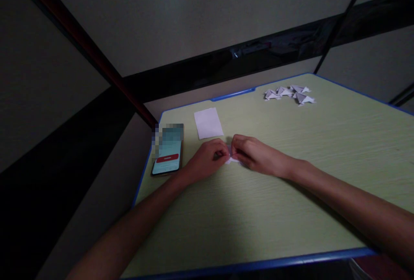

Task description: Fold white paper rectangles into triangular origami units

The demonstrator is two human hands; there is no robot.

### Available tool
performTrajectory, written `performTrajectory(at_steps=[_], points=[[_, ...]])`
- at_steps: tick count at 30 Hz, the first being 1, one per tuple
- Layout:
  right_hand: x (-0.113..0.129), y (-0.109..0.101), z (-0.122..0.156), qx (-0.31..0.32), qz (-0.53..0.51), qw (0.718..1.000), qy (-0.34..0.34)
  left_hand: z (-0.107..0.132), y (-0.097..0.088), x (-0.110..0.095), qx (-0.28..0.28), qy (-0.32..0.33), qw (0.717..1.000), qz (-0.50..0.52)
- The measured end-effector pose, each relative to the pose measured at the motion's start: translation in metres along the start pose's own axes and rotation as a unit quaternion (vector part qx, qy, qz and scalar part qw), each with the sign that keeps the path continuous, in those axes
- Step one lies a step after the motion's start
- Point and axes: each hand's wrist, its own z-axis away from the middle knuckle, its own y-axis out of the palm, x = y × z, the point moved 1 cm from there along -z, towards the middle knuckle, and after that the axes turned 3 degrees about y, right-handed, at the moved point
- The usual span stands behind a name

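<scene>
My left hand (207, 157) and my right hand (255, 155) meet over the pale green desk (258, 215), fingers curled and pinched together on a small piece of folded white paper (231, 159). Most of that paper is hidden under the fingertips; only a white corner shows between the hands. Both forearms rest low across the desk top.
A flat white paper sheet (208, 122) lies just beyond the hands. A phone (167, 150) with a lit screen sits at the desk's left edge. Several folded paper figures (289, 94) are grouped at the far right. The desk has a blue rim (258, 265); walls stand behind.
</scene>
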Motion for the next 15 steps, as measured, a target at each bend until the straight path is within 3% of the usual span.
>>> performTrajectory(at_steps=[15], points=[[-0.0026, 0.0015, -0.0007, -0.014, 0.010, 1.000, -0.021, -0.0018, -0.0008, 0.0014, 0.007, -0.024, 0.999, 0.032]])
